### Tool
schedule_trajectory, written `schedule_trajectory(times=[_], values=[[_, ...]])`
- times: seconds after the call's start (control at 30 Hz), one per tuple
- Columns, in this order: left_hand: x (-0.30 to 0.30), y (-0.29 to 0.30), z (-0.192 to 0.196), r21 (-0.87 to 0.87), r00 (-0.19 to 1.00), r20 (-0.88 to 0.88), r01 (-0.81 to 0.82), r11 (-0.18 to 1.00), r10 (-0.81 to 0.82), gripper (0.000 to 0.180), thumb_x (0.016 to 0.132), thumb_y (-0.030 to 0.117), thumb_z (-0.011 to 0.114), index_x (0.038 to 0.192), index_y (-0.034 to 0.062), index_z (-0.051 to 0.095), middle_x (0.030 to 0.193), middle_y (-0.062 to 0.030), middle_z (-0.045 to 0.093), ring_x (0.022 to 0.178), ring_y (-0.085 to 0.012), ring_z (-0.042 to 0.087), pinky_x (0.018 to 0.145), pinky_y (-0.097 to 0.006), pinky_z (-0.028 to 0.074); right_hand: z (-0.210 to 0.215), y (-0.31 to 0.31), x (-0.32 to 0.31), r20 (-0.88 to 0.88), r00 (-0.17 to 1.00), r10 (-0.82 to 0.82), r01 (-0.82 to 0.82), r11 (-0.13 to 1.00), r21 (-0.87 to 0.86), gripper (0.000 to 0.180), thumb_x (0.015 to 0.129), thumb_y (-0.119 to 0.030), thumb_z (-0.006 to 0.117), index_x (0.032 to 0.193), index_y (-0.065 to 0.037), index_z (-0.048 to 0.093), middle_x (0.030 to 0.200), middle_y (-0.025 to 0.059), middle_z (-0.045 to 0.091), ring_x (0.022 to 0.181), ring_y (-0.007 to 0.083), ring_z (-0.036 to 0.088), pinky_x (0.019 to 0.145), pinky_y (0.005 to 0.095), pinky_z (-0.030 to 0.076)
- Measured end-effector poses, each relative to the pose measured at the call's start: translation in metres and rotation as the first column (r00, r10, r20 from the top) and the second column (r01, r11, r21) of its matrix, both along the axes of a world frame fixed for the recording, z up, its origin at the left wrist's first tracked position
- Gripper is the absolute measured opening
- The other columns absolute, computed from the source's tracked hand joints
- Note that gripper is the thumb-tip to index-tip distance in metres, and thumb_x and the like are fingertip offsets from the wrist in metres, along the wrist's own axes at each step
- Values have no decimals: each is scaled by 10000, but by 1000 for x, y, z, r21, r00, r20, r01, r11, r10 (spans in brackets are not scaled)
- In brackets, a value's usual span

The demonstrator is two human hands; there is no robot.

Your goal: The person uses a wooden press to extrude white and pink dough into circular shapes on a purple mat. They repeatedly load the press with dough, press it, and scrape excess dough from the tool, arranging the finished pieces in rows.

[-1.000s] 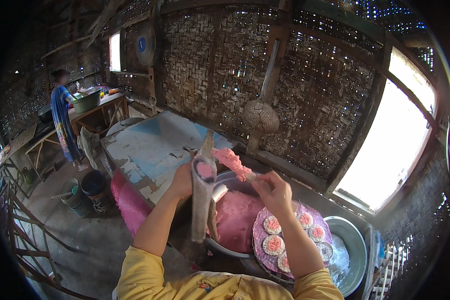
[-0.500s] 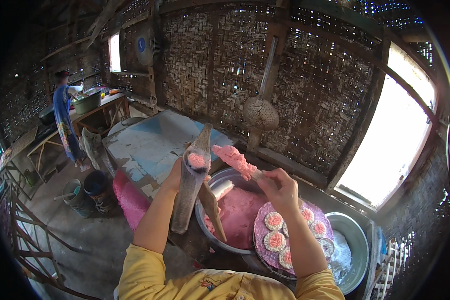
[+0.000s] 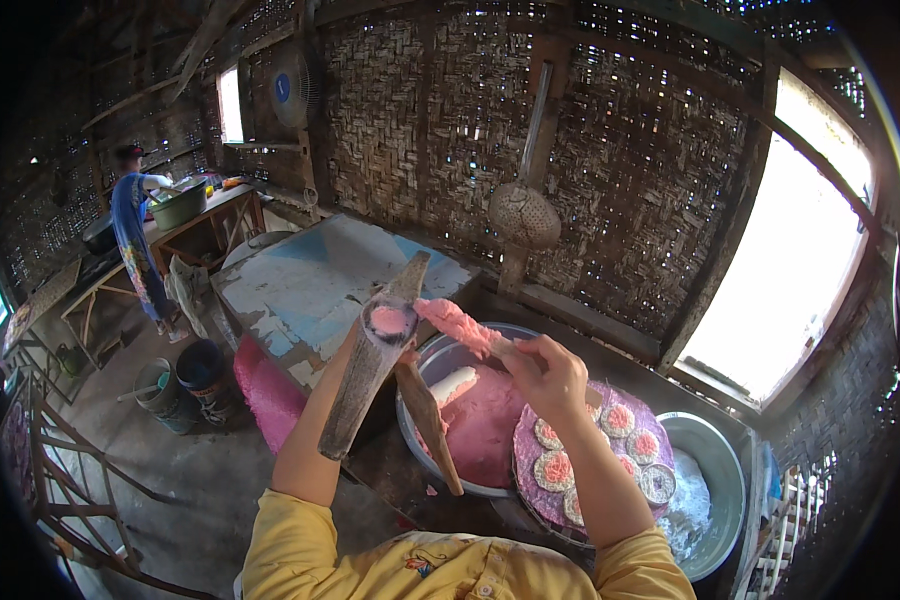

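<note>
My left hand (image 3: 348, 348) is closed round a wooden hand press (image 3: 358, 390), mostly hidden behind it. Pink dough (image 3: 388, 320) fills the round hole in the press, and its second wooden arm (image 3: 430, 425) hangs down over the basin. Between the fingers of my right hand (image 3: 553, 378) is a flat stick (image 3: 504, 347), its far part coated with a thick lump of pink dough (image 3: 460, 325). The lump's tip is at the edge of the press, beside the hole. Below, a grey basin (image 3: 407, 425) holds a pink dough mass (image 3: 485, 420) and a whitish roll (image 3: 453, 384).
Right of the basin, a purple-pink round mat (image 3: 526, 462) carries several round moulds with pink strands. Beyond it stands a grey-green basin (image 3: 735, 490) with something white inside. A peeling blue-white table (image 3: 300, 275) lies ahead; buckets (image 3: 200, 370) and a person (image 3: 135, 230) are at left.
The press has tilted, its lower end swinging left. My right hand has brought the dough-coated stick slightly left and down, against the edge of the press.
</note>
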State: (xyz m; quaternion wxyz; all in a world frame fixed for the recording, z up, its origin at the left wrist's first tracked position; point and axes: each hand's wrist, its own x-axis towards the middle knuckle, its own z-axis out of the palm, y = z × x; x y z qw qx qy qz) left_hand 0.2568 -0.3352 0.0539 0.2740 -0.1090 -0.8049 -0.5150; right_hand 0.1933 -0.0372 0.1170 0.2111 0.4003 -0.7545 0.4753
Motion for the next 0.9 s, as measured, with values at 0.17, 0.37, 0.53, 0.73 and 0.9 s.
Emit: schedule_trajectory(times=[0.17, 0.37, 0.53, 0.73, 0.9], values=[[-4, 0, 11, -333, 938, -339, -193, 923, 74, 378, 565, 115, 838, 862, 90, 606, 790, -14, 611, 729, -128, 578, 634, -283, 490, 0, 7, 3, -95, 991, 91, -86, 995, 53, 171, 728, -189, 716, 827, -62, 657, 771, 93, 662, 674, 237, 649, 592, 313, 502], [26, 26, 23, 402, 996, 32, -84, 912, 78, 476, 459, -10, 811, 886, 71, 616, 745, -21, 599, 669, -161, 588, 611, -310, 509, 1, 13, 2, 110, 994, 17, -25, 997, 70, 210, 746, -229, 717, 841, -53, 651, 791, 115, 668, 703, 280, 647, 620, 336, 496], [35, 47, 39, 429, 998, 19, -60, 902, 57, 368, 479, 16, 798, 791, 68, 611, 723, -34, 588, 669, -176, 601, 595, -328, 507, -11, 3, 6, 115, 993, -12, 15, 1000, -27, 225, 736, -229, 727, 859, -58, 648, 783, 106, 665, 700, 270, 646, 603, 325, 490], [38, 40, 38, 686, 998, 2, 46, 726, -66, 289, 540, -23, 736, 771, 66, 586, 737, -29, 555, 695, -173, 553, 623, -319, 497, -15, 3, 15, -41, 999, 6, -8, 999, -51, 185, 717, -187, 724, 823, -62, 639, 764, 79, 657, 663, 253, 642, 568, 326, 491], [36, 41, 33, 717, 999, 40, -39, 696, 15, 328, 543, -35, 724, 831, 66, 603, 780, -22, 563, 757, -183, 565, 662, -327, 510, -13, -4, 19, -139, 990, 0, -7, 999, -48, 164, 711, -163, 718, 811, -60, 639, 732, 66, 640, 642, 240, 631, 543, 326, 482]])
